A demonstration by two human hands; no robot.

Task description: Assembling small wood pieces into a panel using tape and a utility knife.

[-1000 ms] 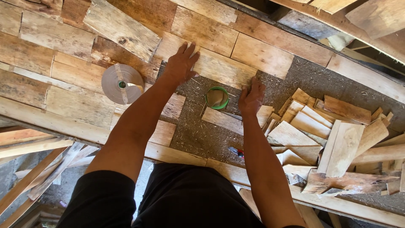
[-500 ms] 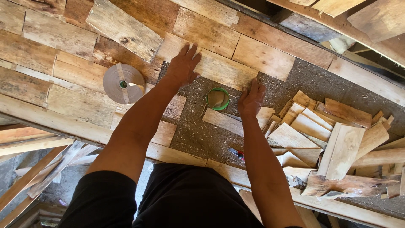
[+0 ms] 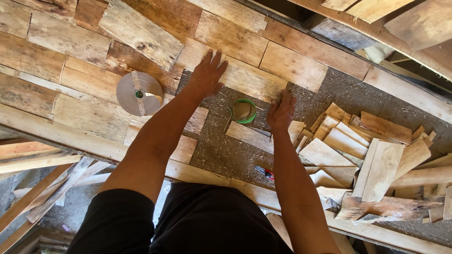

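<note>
Observation, head view. Both hands are on one pale plank (image 3: 249, 80), which lies in the row of boards at the far edge of the grey, chip-strewn bed (image 3: 221, 150).

Left hand (image 3: 207, 75): palm down, fingers spread wide and flat on the plank's left end. It grasps nothing and only bears down on the wood.

Right hand (image 3: 281, 110): set against the plank's near edge towards its right end, fingers close together and bent. I cannot tell whether they grip the edge or merely push on it.

Surroundings: a green-rimmed cup (image 3: 243, 111) stands on the bed between the two forearms, just beside the right hand. A short board (image 3: 249, 135) lies near it. A flat roll of brown tape (image 3: 140, 93) rests on the boards left of the left arm. A heap of offcuts (image 3: 367, 150) lies to the right, and a small red tool (image 3: 264, 172) lies near the person's body.

Judgement: the step in hand appears to be seating this plank against its neighbours. Further adjustment calls for even pressure from both hands, and the cup sits close enough to be knocked.
</note>
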